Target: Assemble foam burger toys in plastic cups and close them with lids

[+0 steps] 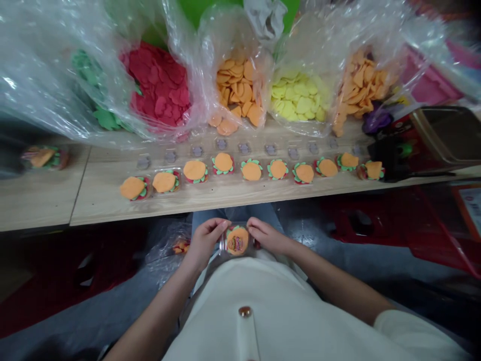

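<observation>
Between my two hands, over my lap, is a small clear plastic box (pixel 237 240) with an orange and green toy burger inside and a printed picture on its lid. My left hand (pixel 208 239) grips the box's left side, thumb on the top edge. On the opposite side, my right hand (pixel 267 234) has its fingers closed at the upper right corner. In front of me on the table, a row of open clear boxes holds several similar foam burgers (pixel 251 170), their lids (pixel 244 148) folded back toward the bags.
Along the back of the wooden table (pixel 108 200) stand plastic bags of red (pixel 161 85), orange (pixel 238 87) and yellow foam pieces (pixel 298 98). Another boxed burger (pixel 45 157) sits far left. Red stools (pixel 361 225) stand under the table, and a plastic bag (pixel 169 250) hangs beside my left leg.
</observation>
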The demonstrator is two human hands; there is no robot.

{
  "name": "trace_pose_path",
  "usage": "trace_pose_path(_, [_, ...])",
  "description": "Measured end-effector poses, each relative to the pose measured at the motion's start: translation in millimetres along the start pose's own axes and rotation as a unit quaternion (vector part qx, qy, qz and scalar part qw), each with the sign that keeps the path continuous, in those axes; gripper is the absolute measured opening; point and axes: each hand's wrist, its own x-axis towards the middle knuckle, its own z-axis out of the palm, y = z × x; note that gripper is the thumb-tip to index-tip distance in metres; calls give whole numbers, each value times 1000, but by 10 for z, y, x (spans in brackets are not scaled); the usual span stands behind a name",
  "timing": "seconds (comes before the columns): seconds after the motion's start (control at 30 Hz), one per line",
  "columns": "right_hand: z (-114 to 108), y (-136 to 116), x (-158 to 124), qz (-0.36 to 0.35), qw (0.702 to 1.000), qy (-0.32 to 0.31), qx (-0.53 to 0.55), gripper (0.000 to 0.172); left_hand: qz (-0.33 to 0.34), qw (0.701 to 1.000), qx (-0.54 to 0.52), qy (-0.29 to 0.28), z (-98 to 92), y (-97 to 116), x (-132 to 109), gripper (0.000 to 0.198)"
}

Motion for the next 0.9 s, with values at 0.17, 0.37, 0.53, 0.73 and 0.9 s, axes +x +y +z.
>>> trace_pose_path(0.17, [23,-100,16,-31,996,62,56,14,1,996,-71,51,111,72,79,28])
trace_pose_path(0.37, [49,-198,-9,-34,981,74,178,17,36,992,-94,76,194,149,116,30])
trace_pose_path(0.53, [128,-210,-142,10,965,102,240,22,41,992,-102,68,230,114,132,29])
trace_pose_path(0.73, [97,-244,-135,-54,959,134,245,27,120,988,-53,80,251,233,112,28])
trace_pose_path(0.9, [111,-213,-64,-51,959,149,234,26,133,989,-19,64,241,251,105,29])
